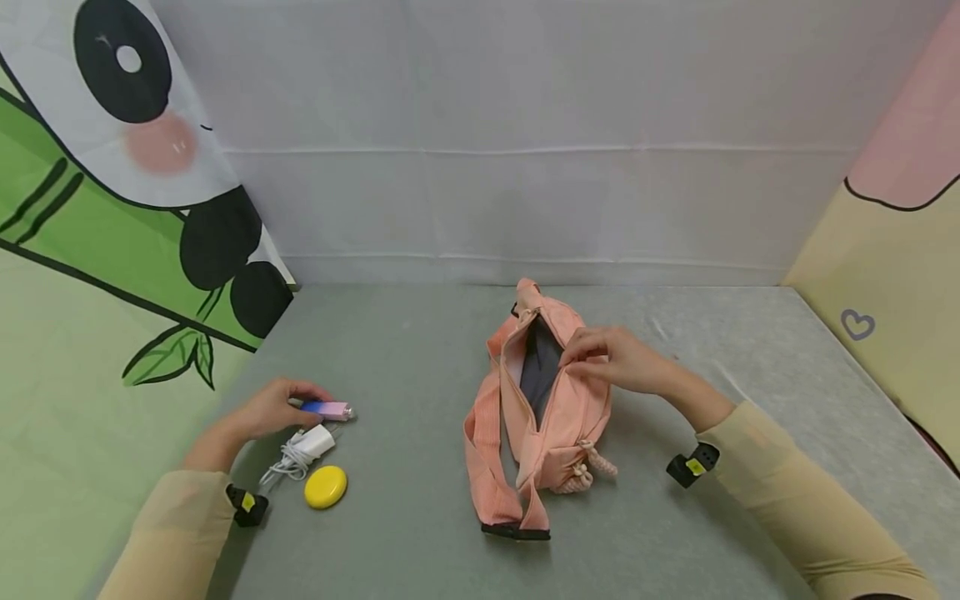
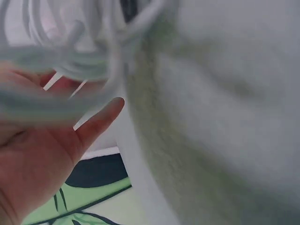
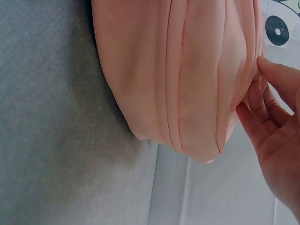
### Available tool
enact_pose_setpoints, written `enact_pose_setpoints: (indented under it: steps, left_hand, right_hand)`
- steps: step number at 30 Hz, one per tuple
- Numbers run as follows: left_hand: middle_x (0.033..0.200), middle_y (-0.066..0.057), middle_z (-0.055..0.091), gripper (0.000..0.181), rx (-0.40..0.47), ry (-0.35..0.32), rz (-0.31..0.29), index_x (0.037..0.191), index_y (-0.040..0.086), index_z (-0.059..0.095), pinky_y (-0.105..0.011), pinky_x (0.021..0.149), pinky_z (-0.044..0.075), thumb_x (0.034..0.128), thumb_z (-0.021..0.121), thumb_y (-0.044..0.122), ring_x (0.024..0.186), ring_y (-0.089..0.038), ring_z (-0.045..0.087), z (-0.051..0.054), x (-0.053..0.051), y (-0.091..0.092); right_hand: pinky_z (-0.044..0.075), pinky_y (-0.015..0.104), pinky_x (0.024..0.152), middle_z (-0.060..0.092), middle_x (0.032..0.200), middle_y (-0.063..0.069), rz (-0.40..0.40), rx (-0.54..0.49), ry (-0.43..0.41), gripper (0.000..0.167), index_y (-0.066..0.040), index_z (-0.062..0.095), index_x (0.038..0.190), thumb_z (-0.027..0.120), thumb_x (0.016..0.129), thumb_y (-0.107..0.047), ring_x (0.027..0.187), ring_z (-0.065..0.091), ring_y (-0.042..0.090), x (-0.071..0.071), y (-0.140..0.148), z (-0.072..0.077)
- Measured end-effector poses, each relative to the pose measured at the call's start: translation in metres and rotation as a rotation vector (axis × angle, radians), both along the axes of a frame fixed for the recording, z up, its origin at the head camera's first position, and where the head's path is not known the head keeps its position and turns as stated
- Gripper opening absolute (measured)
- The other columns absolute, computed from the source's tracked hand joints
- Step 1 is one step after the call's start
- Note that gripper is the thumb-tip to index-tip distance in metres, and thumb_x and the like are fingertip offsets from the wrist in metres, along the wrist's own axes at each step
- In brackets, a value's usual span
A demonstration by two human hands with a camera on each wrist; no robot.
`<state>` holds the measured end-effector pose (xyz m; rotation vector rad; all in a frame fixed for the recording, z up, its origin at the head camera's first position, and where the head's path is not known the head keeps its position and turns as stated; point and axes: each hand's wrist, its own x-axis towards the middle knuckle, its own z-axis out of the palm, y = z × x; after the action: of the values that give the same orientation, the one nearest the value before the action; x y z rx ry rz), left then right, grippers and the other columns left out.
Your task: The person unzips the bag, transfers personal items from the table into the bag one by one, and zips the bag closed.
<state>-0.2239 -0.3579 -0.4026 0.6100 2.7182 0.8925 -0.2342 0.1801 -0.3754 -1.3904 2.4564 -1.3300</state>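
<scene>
A pink bag (image 1: 555,417) with a grey lining lies unzipped on the table. The right hand (image 1: 618,358) pinches the right edge of its opening; in the right wrist view the fingers of that hand (image 3: 276,108) hold the fabric (image 3: 201,84). Over at the left, the left hand (image 1: 273,408) has its thumb and fingers around a small blue-and-pink object (image 1: 328,410) with a metallic end. Just below lies a white charger (image 1: 315,442) with a coiled white cable (image 1: 291,461), whose blurred loops (image 2: 70,61) cross in front of the left hand (image 2: 47,145) in the left wrist view.
A round yellow object (image 1: 326,487) lies below the charger. The bag's strap (image 1: 483,442) with a black buckle (image 1: 516,531) extends toward the near side. A white cloth wall (image 1: 525,167) stands behind the grey table (image 1: 405,375), with printed panels at both sides.
</scene>
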Motion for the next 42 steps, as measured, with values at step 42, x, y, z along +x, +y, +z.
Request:
enact_pose_setpoints:
  steps: [42]
  left_hand:
    - [0.115, -0.005, 0.066, 0.031, 0.15, 0.202, -0.439, 0.121, 0.006, 0.068, -0.03, 0.072, 0.051, 0.0905, 0.07, 0.011, 0.091, -0.015, 0.059, 0.063, -0.053, 0.234]
  right_hand:
    - [0.046, 0.034, 0.075, 0.066, 0.096, 0.003, 0.018, -0.011, 0.029, 0.011, -0.001, 0.072, 0.1, 0.064, 0.093, 0.0, 0.083, 0.057, 0.016, -0.001, -0.002, 0.002]
